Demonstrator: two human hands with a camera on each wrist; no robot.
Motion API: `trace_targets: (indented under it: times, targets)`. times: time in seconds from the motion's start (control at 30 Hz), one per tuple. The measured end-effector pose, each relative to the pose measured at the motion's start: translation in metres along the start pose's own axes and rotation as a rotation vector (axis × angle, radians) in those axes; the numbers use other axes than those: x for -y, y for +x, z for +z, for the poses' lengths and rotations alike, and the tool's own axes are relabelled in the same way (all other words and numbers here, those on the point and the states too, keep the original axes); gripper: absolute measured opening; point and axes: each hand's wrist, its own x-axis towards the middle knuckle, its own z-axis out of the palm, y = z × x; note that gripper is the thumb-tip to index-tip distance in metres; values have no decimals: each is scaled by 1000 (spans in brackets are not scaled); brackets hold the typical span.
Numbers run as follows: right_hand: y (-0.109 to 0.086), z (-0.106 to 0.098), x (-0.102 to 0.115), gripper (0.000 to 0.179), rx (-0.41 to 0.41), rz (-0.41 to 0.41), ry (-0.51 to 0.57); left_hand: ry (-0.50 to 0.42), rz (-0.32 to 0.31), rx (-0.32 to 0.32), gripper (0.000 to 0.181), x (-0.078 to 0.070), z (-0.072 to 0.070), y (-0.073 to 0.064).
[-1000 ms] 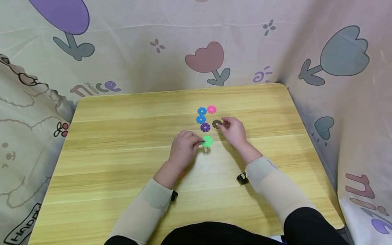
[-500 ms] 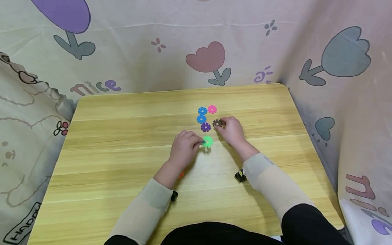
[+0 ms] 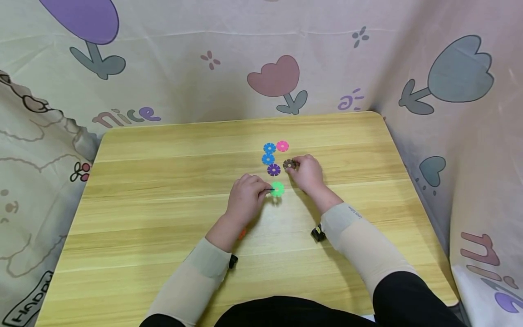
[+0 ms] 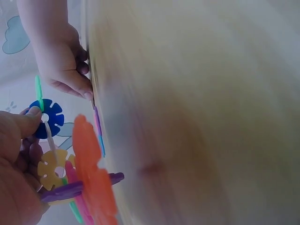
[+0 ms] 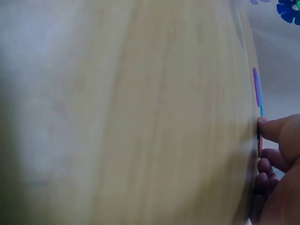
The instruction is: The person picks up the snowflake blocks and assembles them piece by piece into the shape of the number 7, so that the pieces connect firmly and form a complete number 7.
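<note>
My left hand (image 3: 246, 196) holds up a chain of joined notched plastic flower discs. In the left wrist view its thumb and fingers pinch the dark blue disc (image 4: 57, 111), which carries a green disc (image 4: 39, 89) and a white disc (image 4: 50, 137). Below hang a yellow disc (image 4: 46, 169), a purple disc (image 4: 65, 191) and an orange disc (image 4: 86, 147). Over the table, my right hand (image 3: 309, 175) grips a dark brown disc (image 3: 289, 164) at its edges, thumb on the near side. In the right wrist view that disc is mostly hidden by the fingers.
Loose on the wooden table (image 3: 163, 181) lie a purple disc (image 3: 273, 170), two blue discs (image 3: 268, 159) and a pink disc (image 3: 283, 146), just left of and beyond the brown one. A patterned cloth (image 3: 184, 81) hangs behind the table.
My right thumb and finger have spread around the brown disc, which has hardly moved. The right wrist has swung slightly left. My left hand and its chain stay in place.
</note>
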Motion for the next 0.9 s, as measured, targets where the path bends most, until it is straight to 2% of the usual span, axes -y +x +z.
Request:
trace_targets:
  times: [0.3, 0.6, 0.9]
  targets:
    - [-2, 1, 0, 44, -21, 12, 89, 4, -20, 13, 6, 0, -1, 1]
    - [-7, 2, -5, 27, -88, 23, 270, 0, -44, 22, 6, -1, -1, 2]
    - [-23, -1, -13, 25, -105, -61, 482, -1, -70, 35, 7, -1, -1, 3]
